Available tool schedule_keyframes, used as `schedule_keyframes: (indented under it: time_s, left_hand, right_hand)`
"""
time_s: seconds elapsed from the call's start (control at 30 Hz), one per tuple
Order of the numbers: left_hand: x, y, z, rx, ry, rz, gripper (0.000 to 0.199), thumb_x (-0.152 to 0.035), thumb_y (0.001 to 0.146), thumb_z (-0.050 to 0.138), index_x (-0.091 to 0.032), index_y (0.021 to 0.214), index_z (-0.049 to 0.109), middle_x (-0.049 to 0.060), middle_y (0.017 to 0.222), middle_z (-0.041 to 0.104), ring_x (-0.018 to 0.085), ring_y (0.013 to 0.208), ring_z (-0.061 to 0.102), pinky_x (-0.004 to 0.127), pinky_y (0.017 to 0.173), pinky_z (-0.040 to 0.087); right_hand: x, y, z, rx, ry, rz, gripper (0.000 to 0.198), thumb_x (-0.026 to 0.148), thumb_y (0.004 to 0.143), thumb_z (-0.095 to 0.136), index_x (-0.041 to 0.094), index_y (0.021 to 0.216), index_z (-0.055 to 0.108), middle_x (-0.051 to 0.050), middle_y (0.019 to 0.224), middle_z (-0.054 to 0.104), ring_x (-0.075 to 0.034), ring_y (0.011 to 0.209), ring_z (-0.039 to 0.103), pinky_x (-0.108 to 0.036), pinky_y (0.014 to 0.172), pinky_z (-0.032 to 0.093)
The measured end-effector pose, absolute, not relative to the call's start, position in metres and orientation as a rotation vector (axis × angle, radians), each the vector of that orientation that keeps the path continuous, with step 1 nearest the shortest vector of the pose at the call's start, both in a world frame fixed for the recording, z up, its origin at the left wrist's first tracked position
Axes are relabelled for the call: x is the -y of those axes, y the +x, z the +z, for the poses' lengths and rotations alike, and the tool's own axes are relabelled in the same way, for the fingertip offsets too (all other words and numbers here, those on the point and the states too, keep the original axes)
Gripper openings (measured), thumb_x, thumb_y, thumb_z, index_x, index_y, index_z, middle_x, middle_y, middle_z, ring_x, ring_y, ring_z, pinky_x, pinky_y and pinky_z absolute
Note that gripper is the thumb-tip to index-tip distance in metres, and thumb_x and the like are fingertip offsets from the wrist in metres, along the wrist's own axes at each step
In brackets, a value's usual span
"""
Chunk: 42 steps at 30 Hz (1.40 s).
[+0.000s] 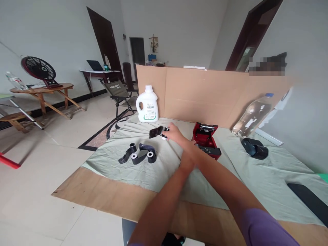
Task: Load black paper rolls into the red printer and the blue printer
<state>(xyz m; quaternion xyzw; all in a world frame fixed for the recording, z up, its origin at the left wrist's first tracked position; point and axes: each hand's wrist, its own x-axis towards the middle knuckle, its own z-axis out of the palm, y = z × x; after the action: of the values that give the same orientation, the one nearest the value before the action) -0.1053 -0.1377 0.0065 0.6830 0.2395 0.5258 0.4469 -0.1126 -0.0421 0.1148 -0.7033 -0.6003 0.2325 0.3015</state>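
Observation:
My right hand (pixel 174 133) is closed around a small black paper roll (pixel 164 132) with a white core, held above the cloth. A loose black strip sticks out from the roll to the left. My right forearm crosses over my left one. My left hand (pixel 189 160) is at the left side of a red and black printer (pixel 206 140), mostly hidden behind the right forearm; its fingers hardly show. The printer's lid stands up, and its red inside is visible. Left of my hands, several similar black rolls (pixel 150 157) lie on the cloth with strips partly unwound.
A white detergent jug (pixel 148 106) stands at the back, before a cardboard screen (pixel 192 95). On the right are a large clear bottle (pixel 253 116), a black object (pixel 255 148) and a dark flat slab (pixel 309 201). Pale cloth (pixel 128 174) covers most of the wooden board (pixel 102 189).

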Motion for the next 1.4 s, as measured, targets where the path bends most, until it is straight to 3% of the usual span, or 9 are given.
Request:
schedule_keyframes:
  time_s: [0.1,0.2,0.4,0.57,0.63,0.77,0.9,1.03,1.4]
  left_hand:
    - [0.139,-0.106,0.010,-0.639,1.714,1.319,0.042,-0.030,0.098,0.048,-0.024,0.139,0.047,0.011,0.143,0.054,0.026,0.133,0.050,0.045,0.115,0.038]
    - [0.142,-0.109,0.015,-0.649,1.788,1.352,0.041,-0.029,0.097,0.047,-0.021,0.138,0.047,0.012,0.142,0.055,0.026,0.134,0.049,0.046,0.117,0.036]
    - [0.143,-0.115,0.022,-0.647,1.847,1.348,0.041,-0.029,0.097,0.046,-0.019,0.136,0.048,0.012,0.141,0.057,0.025,0.134,0.051,0.043,0.116,0.039]
    - [0.146,-0.115,0.024,-0.702,1.949,1.343,0.046,-0.030,0.095,0.049,-0.018,0.139,0.046,0.011,0.144,0.055,0.024,0.136,0.049,0.041,0.117,0.039]
    - [0.147,-0.114,0.024,-0.720,1.986,1.344,0.051,-0.031,0.093,0.052,-0.017,0.141,0.044,0.011,0.145,0.054,0.025,0.136,0.048,0.042,0.117,0.039]
    - [0.145,-0.112,0.023,-0.750,1.974,1.307,0.049,-0.031,0.092,0.054,-0.019,0.139,0.046,0.009,0.145,0.056,0.024,0.135,0.051,0.041,0.114,0.043]
    - [0.143,-0.114,0.023,-0.741,1.959,1.324,0.049,-0.031,0.092,0.054,-0.019,0.139,0.047,0.008,0.145,0.056,0.023,0.134,0.051,0.039,0.115,0.041]
    - [0.142,-0.116,0.025,-0.739,1.968,1.274,0.050,-0.030,0.092,0.055,-0.020,0.140,0.048,0.007,0.145,0.056,0.022,0.135,0.050,0.037,0.117,0.040]
    - [0.142,-0.115,0.024,-0.709,1.957,1.310,0.049,-0.030,0.093,0.055,-0.022,0.141,0.047,0.009,0.147,0.055,0.026,0.136,0.050,0.043,0.116,0.040]
  right_hand:
    - [0.014,-0.146,0.094,1.674,-1.972,0.456,0.040,0.031,0.083,0.069,0.019,0.116,0.048,-0.012,0.107,0.069,-0.025,0.085,0.071,-0.028,0.062,0.049]
    - [0.000,-0.165,0.074,1.726,-2.016,0.419,0.041,0.025,0.086,0.067,0.019,0.120,0.047,-0.013,0.113,0.068,-0.026,0.099,0.068,-0.029,0.071,0.050]
    - [0.000,-0.171,0.048,1.796,-1.967,0.445,0.038,0.017,0.089,0.062,0.020,0.125,0.047,-0.012,0.115,0.067,-0.025,0.103,0.067,-0.032,0.082,0.049]
    - [0.012,-0.167,0.051,1.697,-1.892,0.357,0.066,0.034,0.087,0.068,0.018,0.142,0.036,-0.016,0.134,0.056,-0.027,0.115,0.062,-0.034,0.090,0.050]
    - [0.023,-0.166,0.056,1.666,-1.767,0.276,0.066,0.037,0.088,0.065,0.017,0.144,0.037,-0.016,0.139,0.052,-0.025,0.118,0.059,-0.034,0.094,0.049]
    - [0.041,-0.166,0.063,1.885,-1.587,0.176,0.044,0.025,0.096,0.048,0.019,0.139,0.052,-0.010,0.133,0.061,-0.024,0.119,0.057,-0.035,0.101,0.047]
    - [0.039,-0.164,0.060,2.145,-1.695,0.059,0.065,0.004,0.089,0.043,0.019,0.152,0.042,-0.007,0.156,0.046,-0.028,0.134,0.045,-0.041,0.105,0.043]
    - [0.028,-0.161,0.050,2.257,-1.820,0.083,0.074,0.000,0.083,0.048,0.017,0.154,0.038,-0.005,0.164,0.033,-0.028,0.145,0.035,-0.042,0.111,0.039]
    - [0.026,-0.157,0.043,2.134,-1.869,-0.006,0.060,0.005,0.087,0.045,0.025,0.144,0.051,-0.004,0.157,0.045,-0.026,0.141,0.041,-0.044,0.107,0.038]
